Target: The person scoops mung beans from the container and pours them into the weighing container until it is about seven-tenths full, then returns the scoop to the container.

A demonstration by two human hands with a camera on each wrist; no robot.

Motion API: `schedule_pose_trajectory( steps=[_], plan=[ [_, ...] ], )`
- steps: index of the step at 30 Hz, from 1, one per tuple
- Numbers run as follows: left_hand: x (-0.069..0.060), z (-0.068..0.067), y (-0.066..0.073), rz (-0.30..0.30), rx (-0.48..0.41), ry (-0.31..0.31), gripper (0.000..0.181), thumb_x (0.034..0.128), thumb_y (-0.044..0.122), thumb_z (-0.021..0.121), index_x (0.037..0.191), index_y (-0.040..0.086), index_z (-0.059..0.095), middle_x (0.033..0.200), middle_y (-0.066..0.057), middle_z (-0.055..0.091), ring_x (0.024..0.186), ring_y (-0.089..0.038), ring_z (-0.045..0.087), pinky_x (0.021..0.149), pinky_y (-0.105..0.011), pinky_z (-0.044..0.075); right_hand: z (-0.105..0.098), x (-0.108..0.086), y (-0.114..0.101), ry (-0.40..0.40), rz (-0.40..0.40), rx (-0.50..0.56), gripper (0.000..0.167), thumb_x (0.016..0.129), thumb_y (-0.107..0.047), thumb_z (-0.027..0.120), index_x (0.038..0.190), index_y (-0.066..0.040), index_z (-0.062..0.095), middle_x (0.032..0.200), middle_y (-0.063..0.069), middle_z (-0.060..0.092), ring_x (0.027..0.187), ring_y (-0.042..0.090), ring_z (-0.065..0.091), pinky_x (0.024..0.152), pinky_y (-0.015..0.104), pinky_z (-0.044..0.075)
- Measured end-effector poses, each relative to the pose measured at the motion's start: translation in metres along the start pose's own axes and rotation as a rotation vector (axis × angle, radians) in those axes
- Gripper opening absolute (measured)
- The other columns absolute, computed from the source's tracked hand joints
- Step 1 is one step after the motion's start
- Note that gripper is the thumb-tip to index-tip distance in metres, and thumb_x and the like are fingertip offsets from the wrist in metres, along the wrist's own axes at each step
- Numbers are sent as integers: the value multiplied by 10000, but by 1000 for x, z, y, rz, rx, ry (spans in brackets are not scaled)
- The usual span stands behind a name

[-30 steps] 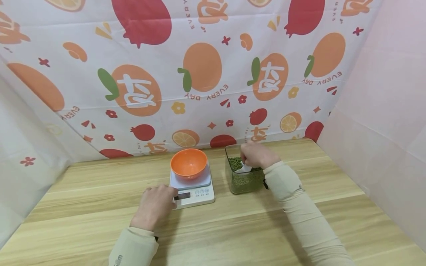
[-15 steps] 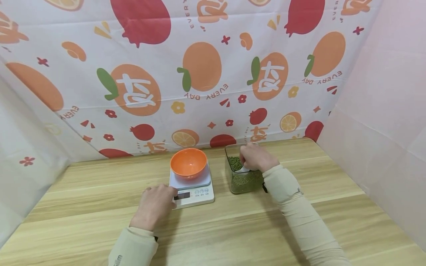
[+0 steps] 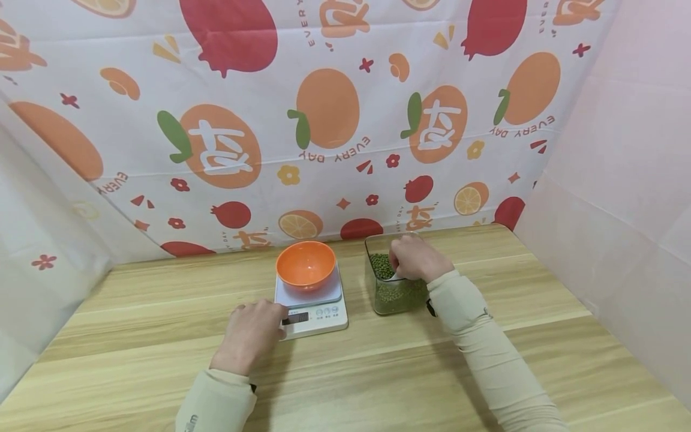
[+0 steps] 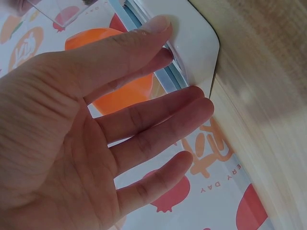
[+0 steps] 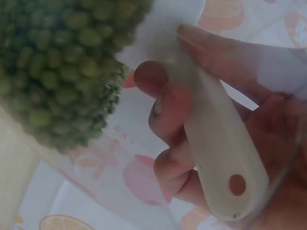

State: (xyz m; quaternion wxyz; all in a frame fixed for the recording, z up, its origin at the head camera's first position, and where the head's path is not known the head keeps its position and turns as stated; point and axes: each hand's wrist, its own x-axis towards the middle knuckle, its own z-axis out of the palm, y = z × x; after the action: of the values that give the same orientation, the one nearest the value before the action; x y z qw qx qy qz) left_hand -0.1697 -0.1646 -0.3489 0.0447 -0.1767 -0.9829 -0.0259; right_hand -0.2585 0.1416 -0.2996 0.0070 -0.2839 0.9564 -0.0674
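Observation:
My right hand [image 3: 417, 258] reaches into a clear green-tinted container [image 3: 398, 305] of mung beans [image 3: 382, 266]. Its thumb and curled fingers grip the handle of a white scoop [image 5: 223, 148], which has a hole at its end. Part of the scoop's head is hidden in the right wrist view. My left hand [image 3: 254, 333] lies at the left front corner of a white kitchen scale [image 3: 318, 324]. In the left wrist view its fingers are nearly straight, with the thumb and index finger touching the scale's edge. An orange bowl [image 3: 306, 267] stands on the scale's platform; no beans show inside it.
The wooden table [image 3: 345, 384] extends in front of the scale and to both sides. Behind it hangs a fruit-printed curtain [image 3: 329, 198], close to the container and bowl. A pale curtain [image 3: 621, 198] borders the right side.
My right hand has shifted slightly within the container, and less of the white scoop shows above the beans. The left hand, scale and bowl stay in place.

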Motion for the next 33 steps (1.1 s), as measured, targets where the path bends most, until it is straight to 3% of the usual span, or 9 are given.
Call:
schedule_pose_trajectory(
  steps=[14, 33],
  plan=[
    [1, -1, 0, -9, 2, -29, 152, 787, 86, 851, 906, 70, 759, 793, -53, 681, 630, -196, 555, 588, -437, 501, 4, 2, 3, 1, 0, -25, 235, 807, 90, 661, 676, -105, 656, 698, -7, 584, 679, 151, 519, 660, 298, 470],
    [0, 0, 0, -7, -4, -5, 163, 771, 101, 874, 877, 92, 751, 782, -52, 682, 636, -204, 585, 602, -447, 525, 8, 5, 5, -11, 3, -40, 307, 768, 130, 594, 605, -129, 618, 609, -34, 541, 619, 133, 500, 601, 275, 442]
  ],
)
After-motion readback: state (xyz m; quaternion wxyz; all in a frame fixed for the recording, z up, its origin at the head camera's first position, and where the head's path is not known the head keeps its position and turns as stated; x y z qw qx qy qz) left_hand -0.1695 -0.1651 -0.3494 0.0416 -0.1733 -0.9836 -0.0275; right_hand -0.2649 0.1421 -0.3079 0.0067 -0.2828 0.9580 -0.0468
